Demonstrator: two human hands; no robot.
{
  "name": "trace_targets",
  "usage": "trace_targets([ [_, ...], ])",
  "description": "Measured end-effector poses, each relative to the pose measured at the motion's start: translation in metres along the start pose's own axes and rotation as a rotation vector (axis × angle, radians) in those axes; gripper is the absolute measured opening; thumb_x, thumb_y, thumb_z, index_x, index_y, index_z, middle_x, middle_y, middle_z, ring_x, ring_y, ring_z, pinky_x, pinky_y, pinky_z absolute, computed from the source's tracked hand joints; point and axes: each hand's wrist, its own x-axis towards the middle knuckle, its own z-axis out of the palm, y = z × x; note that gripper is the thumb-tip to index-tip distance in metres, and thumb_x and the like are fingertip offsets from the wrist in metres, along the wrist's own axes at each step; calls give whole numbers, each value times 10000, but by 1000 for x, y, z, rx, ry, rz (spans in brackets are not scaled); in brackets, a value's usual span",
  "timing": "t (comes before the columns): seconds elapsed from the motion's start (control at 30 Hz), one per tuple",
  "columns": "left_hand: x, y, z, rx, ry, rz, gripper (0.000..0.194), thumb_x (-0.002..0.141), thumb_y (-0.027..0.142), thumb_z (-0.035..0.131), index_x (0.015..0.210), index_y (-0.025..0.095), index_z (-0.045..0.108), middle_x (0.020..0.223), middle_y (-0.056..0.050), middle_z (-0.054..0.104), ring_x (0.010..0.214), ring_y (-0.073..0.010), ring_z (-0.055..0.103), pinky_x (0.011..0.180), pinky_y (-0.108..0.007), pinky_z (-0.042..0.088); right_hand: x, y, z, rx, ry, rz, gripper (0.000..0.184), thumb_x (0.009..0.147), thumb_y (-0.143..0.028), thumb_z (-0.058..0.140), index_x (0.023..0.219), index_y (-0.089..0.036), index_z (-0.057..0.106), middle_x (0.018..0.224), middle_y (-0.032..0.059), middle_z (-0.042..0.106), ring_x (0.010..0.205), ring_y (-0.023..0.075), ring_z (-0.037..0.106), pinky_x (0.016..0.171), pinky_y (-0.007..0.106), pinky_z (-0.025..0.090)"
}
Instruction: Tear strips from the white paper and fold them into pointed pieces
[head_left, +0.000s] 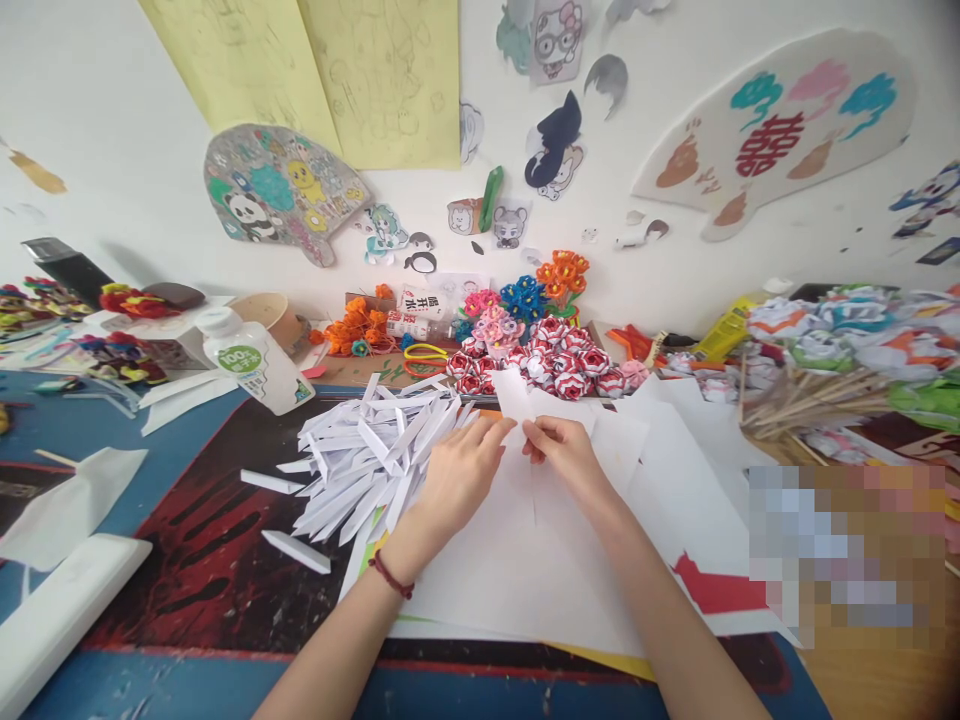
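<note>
Far left of the hands, a white bottle leans on the blue worktop, its green label facing out. Coming in closer, just beside the left hand, there's a loose heap of folded paper strips, narrow and pointed, with a few strays lying apart on the near side. And here's the left hand, a dark red bracelet at the wrist, fingers drawn narrow on a small white paper piece. That piece stands up between the two hands, over the large white sheet below. It looks light and thin, soft enough to bend under a fingertip, likely quick to crease or tear; the edges, pinched between thumb and forefinger, seem the best hold. Across to the right hand, closed in a tight pinch at the paper's lower part; exactly how the fingertips meet it, I can't tell. Beyond both hands sit red-and-white flowers, bunched close. Right of the right hand, more white sheets overlap, then a red scrap, and farther out, a bundle of wooden sticks.
</note>
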Motion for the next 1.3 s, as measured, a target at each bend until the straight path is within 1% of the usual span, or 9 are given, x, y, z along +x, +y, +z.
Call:
trace_targets([
  [0.07,-2,-3,2,65,27,92,239,915,147,474,1124,236,547,971,-19,661,765,-159,613,649,-273,424,-1,-1,1,-1,-19,-14,418,781,-545,613,609,-164,603,576,34,611,518,136,530,538,271,429],
  [0.13,-3,-5,4,56,70,130,199,929,146,454,1066,225,574,952,-22,669,760,-152,615,663,-272,425,-2,-2,1,5,-35,-29,407,783,-534,618,619,-162,610,583,33,609,524,137,531,543,272,430],
  [0.33,-1,-7,2,-56,148,138,131,935,168,475,1010,193,580,862,-18,684,769,-147,624,686,-274,419,-4,-6,3,48,-76,-72,384,783,-500,641,621,-153,619,586,24,592,528,131,529,548,268,428],
  [0.5,0,-10,0,-58,120,151,136,936,169,470,923,198,602,795,-10,672,723,-143,606,666,-278,388,-4,-9,3,63,-69,-92,375,764,-487,665,606,-151,618,570,10,569,526,125,514,543,262,415],
  [0.57,0,-10,0,-61,106,115,151,942,192,464,902,203,609,775,-10,661,717,-145,592,668,-277,382,-5,-11,3,59,-69,-91,371,759,-482,673,597,-153,617,559,5,559,521,122,505,542,262,408],
  [0.67,2,-9,-2,-114,59,-12,172,949,232,449,892,206,609,733,-8,639,697,-147,568,660,-270,380,-7,-13,4,72,-82,-82,362,759,-479,673,605,-154,631,573,11,572,527,123,503,549,268,410],
  [0.9,4,-3,-5,-461,-3,-262,89,914,238,488,878,202,561,829,2,638,688,-125,541,623,-241,389,-9,-14,6,135,-122,-62,346,751,-475,686,642,-148,677,586,28,607,551,135,527,567,281,421],
  [1.1,6,1,-7,-694,28,-363,65,884,219,515,851,185,560,770,7,620,643,-107,539,606,-225,406,-11,-14,8,184,-177,-42,286,746,-425,712,693,-143,711,637,44,653,578,137,559,579,279,433],
  [1.3,7,4,-9,-737,63,-392,46,857,196,532,833,179,568,732,9,617,648,-110,567,619,-226,432,-12,-15,9,214,-201,-7,257,717,-396,743,725,-140,720,682,55,686,577,140,589,576,276,447],
])
